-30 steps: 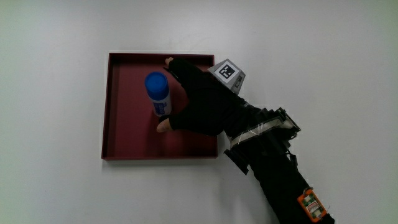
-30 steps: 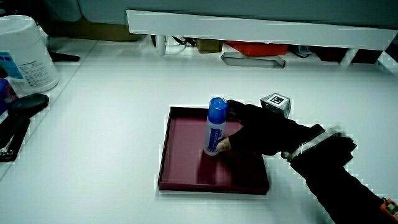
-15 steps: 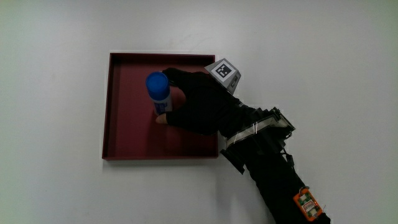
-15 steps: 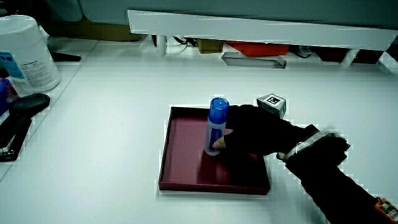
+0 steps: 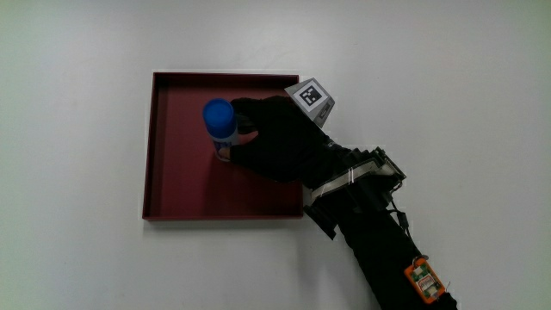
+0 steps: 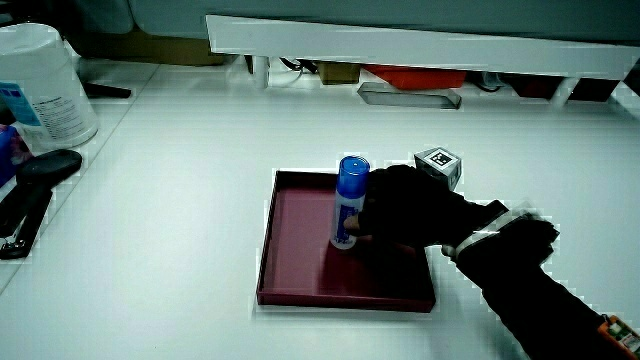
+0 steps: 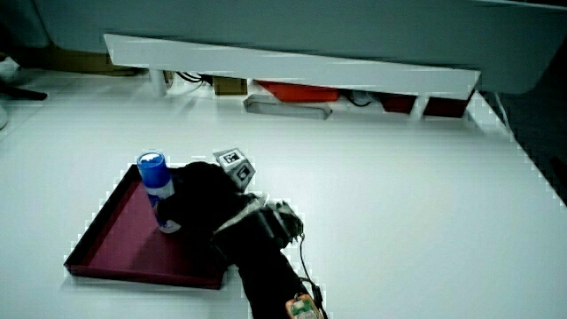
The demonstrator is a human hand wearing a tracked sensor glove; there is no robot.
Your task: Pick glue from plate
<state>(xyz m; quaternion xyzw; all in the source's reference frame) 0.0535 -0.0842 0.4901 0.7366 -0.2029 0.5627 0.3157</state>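
One glue stick [image 5: 220, 126], one plate [image 5: 176, 185], one hand [image 5: 277, 142]. Glue stick: blue-capped, white-bodied, standing upright on the dark red square plate, nearer the plate's rim away from the person than the rim close to the person. Hand: black-gloved, over the plate, pressed against the glue stick's side, fingers curled around the white body below the cap, closed on it. Same grip seen in both side views [image 6: 405, 212] [image 7: 200, 204], cap [image 6: 352, 168] clear above the fingers, base of the stick down at the plate's floor. One patterned cube [image 5: 312, 97] on the back of the glove, just over the plate's rim. Forearm [image 5: 379, 232] stretching from the plate toward the person. One white tub [image 6: 42, 85] and one dark tool [image 6: 30, 185] at the table's edge in a side view, well apart from the plate. One low white partition [image 7: 292, 66] along the table.
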